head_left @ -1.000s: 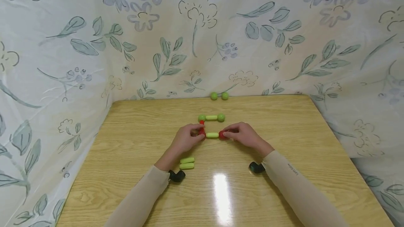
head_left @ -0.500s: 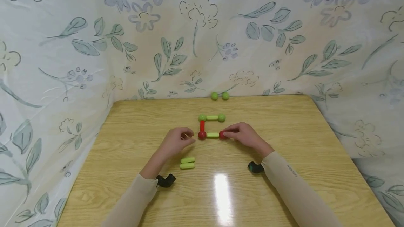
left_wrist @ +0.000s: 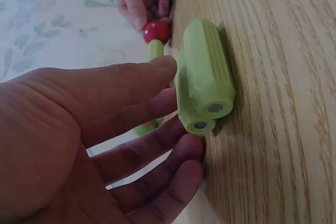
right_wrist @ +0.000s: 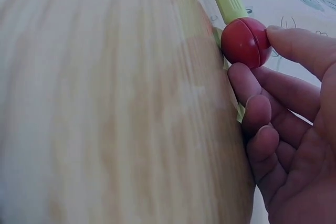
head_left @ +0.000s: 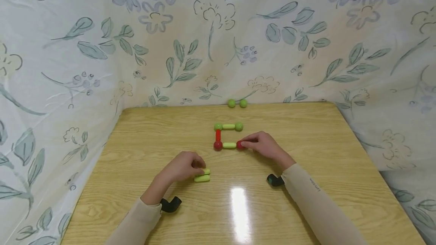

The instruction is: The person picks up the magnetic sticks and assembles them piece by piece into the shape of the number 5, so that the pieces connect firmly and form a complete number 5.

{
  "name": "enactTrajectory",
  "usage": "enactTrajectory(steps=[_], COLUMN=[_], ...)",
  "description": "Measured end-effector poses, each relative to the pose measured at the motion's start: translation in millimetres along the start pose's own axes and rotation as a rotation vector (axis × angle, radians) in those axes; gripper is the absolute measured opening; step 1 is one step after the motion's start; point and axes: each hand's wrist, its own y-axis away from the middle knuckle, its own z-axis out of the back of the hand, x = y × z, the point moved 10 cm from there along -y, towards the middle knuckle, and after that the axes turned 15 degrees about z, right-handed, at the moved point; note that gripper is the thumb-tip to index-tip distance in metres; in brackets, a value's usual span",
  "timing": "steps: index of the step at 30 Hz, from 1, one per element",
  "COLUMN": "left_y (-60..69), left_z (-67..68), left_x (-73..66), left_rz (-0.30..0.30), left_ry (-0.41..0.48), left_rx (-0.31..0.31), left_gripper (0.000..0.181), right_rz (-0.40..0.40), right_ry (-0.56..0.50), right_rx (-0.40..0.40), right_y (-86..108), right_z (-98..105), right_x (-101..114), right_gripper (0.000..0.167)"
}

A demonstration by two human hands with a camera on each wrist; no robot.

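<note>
My left hand [head_left: 184, 166] is at two yellow-green magnetic rods [head_left: 202, 178] lying side by side on the table. In the left wrist view its thumb is beside the farther rod [left_wrist: 185, 98] and its fingers curve behind that rod; firm contact is not clear. My right hand [head_left: 265, 145] pinches a red ball [right_wrist: 245, 43] between thumb and fingertips. A yellow-green rod [head_left: 229, 145] joins it to another red ball [head_left: 218, 145]. From there a red rod [head_left: 218, 135] runs to a green ball [head_left: 218, 126], which another yellow-green rod [head_left: 228, 126] links to a second green ball [head_left: 239, 126].
Two loose green balls [head_left: 237, 103] sit at the back edge of the wooden table [head_left: 153, 124], against a floral curtain [head_left: 218, 41]. A black wrist-worn piece [head_left: 171, 204] shows at the left cuff, and a similar black piece [head_left: 274, 180] at the right.
My left hand has let go of the left red ball and moved left and toward me to the two loose rods. My right hand stays at its red ball.
</note>
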Motion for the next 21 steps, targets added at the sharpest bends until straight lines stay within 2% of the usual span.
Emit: enactTrajectory(steps=[9, 16, 21], left_y=[-0.4, -5.1, -7.0], left_z=[-3.5, -4.1, -1.2], left_x=[-3.4, -2.0, -5.5], left_rz=[-0.029, 0.008, 0.010], left_ry=[-0.029, -0.022, -0.012], left_rx=[0.016, 0.008, -0.018], left_gripper=[0.007, 0.006, 0.004], right_rz=[0.005, -0.006, -0.002], right_ry=[0.012, 0.014, 0.005], right_rx=[0.005, 0.018, 0.034], right_y=[-1.3, -2.0, -1.9], right_z=[-1.0, -1.2, -0.2], right_x=[-0.7, -1.6, 0.6], right_gripper=[0.036, 0.037, 0.037])
